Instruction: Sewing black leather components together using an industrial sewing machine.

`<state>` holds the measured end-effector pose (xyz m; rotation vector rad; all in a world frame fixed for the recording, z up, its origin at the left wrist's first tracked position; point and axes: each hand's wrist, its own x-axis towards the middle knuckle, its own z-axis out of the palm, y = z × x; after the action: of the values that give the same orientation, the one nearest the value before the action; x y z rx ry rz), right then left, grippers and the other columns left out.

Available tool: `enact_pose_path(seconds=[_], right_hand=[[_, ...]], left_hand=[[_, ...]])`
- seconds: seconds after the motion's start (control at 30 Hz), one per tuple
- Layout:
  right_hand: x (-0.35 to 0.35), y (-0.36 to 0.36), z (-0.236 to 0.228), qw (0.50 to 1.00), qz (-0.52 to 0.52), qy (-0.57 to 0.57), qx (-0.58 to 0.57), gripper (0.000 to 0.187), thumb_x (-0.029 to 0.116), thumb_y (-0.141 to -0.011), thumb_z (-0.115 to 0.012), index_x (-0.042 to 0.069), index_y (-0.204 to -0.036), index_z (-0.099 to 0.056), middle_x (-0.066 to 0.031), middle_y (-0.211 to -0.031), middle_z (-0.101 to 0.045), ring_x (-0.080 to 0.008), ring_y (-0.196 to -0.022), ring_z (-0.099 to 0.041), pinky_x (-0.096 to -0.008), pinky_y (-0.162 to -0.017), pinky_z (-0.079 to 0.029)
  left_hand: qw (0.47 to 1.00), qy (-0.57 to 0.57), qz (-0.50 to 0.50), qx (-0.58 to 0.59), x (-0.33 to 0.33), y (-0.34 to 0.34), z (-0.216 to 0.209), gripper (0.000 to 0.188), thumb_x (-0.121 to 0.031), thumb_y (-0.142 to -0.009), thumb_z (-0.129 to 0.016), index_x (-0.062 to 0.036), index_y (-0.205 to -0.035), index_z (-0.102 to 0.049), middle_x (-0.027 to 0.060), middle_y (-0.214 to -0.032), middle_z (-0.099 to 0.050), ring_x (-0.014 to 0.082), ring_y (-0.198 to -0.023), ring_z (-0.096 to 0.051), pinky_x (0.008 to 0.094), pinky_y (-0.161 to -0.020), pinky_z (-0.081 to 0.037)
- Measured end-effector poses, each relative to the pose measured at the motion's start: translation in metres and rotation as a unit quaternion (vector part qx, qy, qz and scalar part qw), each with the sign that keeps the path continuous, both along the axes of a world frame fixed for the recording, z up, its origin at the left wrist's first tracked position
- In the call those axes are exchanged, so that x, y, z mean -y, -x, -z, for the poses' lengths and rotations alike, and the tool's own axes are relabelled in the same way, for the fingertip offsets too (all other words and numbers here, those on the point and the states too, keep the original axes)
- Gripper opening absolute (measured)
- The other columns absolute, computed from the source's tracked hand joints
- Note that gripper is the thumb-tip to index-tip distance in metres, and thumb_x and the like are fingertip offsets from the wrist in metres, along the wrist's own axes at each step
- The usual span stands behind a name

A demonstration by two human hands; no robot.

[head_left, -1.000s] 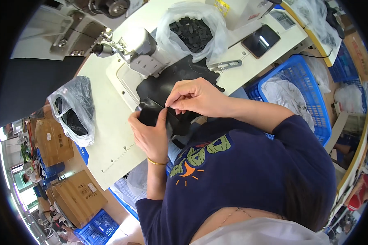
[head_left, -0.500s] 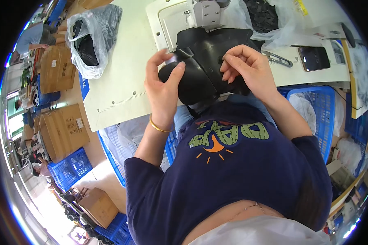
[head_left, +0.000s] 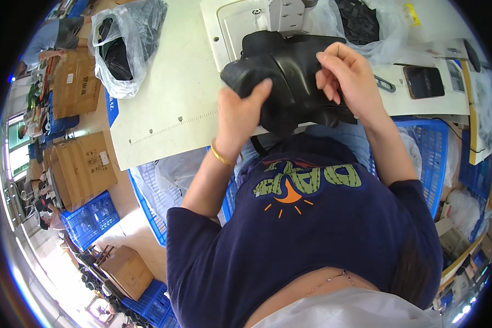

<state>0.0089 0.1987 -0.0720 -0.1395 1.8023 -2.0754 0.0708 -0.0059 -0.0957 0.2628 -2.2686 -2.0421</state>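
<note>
A black, smooth, leather-like piece [head_left: 290, 74] with a raised seam or fold lies bunched at the table's front edge, just before the sewing machine's white bed. My left hand [head_left: 239, 115] grips its left edge, thumb on top and fingers hidden underneath. Over the right part of the piece is my right hand [head_left: 351, 82], its thumb and index finger pinched together and the other fingers curled. Whatever the pinch may hold is too small to make out. Beside the right wrist, a grey-handled cutter [head_left: 385, 83] is partly covered by the hand.
The sewing machine head [head_left: 287, 15] stands behind the black piece. A clear bag of black scraps [head_left: 358, 24] and a phone [head_left: 424, 82] lie to the right, another plastic bag [head_left: 139, 41] at the left. Blue crates [head_left: 429, 158] flank my legs below the table edge.
My left hand has closed on the black piece's left edge, moving right. The piece has shifted and its flap is folded over differently. My right hand has moved slightly right, still pinched.
</note>
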Motion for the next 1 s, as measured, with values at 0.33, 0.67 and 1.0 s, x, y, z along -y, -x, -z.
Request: enact_pose_path(seconds=[0.33,0.67,1.0], right_hand=[[-0.013,0.013,-0.002,0.983,-0.089,-0.155,-0.049,0.017,0.009,-0.085,-0.053,-0.004,-0.095,-0.055,-0.0075,-0.062,-0.062,-0.0091,-0.045,-0.053,-0.0224,-0.04,-0.04],[0.014,-0.001,-0.016,0.996,-0.092,0.012,-0.019,0.015,0.01,-0.093,-0.052,-0.004,-0.095,-0.059,-0.0123,-0.085,-0.068,-0.0112,-0.059,-0.063,-0.0207,-0.053,-0.049],[0.032,-0.009,-0.005,0.998,-0.058,0.0,-0.025,0.012,0.008,-0.089,-0.053,-0.003,-0.084,-0.055,-0.0117,-0.071,-0.067,-0.0086,-0.046,-0.054,-0.0207,-0.04,-0.04]], left_hand=[[0.99,-0.119,0.057,0.046,0.004,0.016,-0.016,0.017,-0.003,-0.084,-0.063,0.0043,-0.099,-0.063,0.0075,-0.092,-0.067,0.013,-0.081,-0.062,0.0267,-0.072,-0.051],[0.965,-0.233,0.021,0.118,0.008,0.014,-0.022,0.017,-0.009,-0.087,-0.062,0.0046,-0.098,-0.065,0.0074,-0.089,-0.067,0.0119,-0.076,-0.063,0.0252,-0.068,-0.051],[0.998,-0.048,-0.022,-0.025,-0.019,0.004,-0.029,0.013,-0.008,-0.084,-0.067,0.0051,-0.086,-0.067,0.0037,-0.077,-0.067,0.0078,-0.068,-0.059,0.0234,-0.059,-0.048]])
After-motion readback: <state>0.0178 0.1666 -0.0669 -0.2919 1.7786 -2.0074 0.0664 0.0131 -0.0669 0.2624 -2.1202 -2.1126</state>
